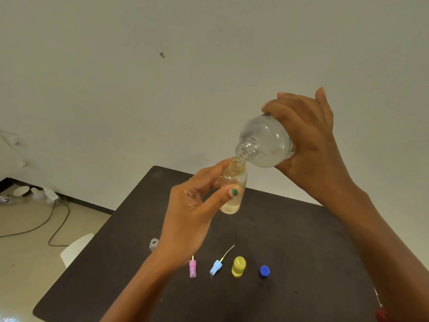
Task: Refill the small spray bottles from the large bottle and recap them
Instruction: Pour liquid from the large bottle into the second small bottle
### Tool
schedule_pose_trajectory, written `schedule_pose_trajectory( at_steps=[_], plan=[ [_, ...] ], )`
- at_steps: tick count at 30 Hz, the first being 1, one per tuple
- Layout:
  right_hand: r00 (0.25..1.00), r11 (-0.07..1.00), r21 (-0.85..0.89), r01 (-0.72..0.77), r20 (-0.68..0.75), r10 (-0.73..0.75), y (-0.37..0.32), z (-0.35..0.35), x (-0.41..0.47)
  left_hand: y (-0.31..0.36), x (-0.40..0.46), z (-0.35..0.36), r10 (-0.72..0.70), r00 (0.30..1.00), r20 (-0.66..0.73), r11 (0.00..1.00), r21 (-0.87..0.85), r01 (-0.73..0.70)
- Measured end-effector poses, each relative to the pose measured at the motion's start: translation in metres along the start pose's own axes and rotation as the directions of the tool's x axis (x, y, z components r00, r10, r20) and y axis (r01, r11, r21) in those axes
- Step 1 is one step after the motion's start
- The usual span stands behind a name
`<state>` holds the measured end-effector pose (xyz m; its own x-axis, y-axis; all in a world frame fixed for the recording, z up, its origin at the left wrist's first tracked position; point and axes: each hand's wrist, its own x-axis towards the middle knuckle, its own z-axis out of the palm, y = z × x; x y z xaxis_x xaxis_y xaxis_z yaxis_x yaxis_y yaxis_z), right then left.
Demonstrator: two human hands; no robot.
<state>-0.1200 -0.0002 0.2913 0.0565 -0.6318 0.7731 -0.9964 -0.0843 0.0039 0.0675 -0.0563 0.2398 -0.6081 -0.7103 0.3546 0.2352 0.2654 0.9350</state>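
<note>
My right hand [308,145] grips the tilted big bottle [264,142], its mouth at the neck of the small bottle [233,189] pinched in my left hand [192,214]. Liquid sits low inside. Sprayers, a yellow bottle [238,266] and blue cap [264,270] lie on the dark table [290,240] by a white wall [162,77].

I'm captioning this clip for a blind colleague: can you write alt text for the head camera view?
A person's right hand tips a large clear bottle so its open neck meets the mouth of a small clear bottle held in the left hand, above a dark table. On the table lie pink and light blue spray tops, a yellow cap and a blue cap.
</note>
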Motion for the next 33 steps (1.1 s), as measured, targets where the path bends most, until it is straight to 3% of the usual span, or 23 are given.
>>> schedule_pose_trajectory(
  at_steps=[33],
  plan=[
    [1.0, 1.0, -0.003, 0.0, 0.009, 0.0, 0.0008, -0.0006, 0.0016, 0.0015, 0.0016, 0.0008, 0.007, 1.0, 0.003, 1.0, -0.009, -0.007]
  ],
)
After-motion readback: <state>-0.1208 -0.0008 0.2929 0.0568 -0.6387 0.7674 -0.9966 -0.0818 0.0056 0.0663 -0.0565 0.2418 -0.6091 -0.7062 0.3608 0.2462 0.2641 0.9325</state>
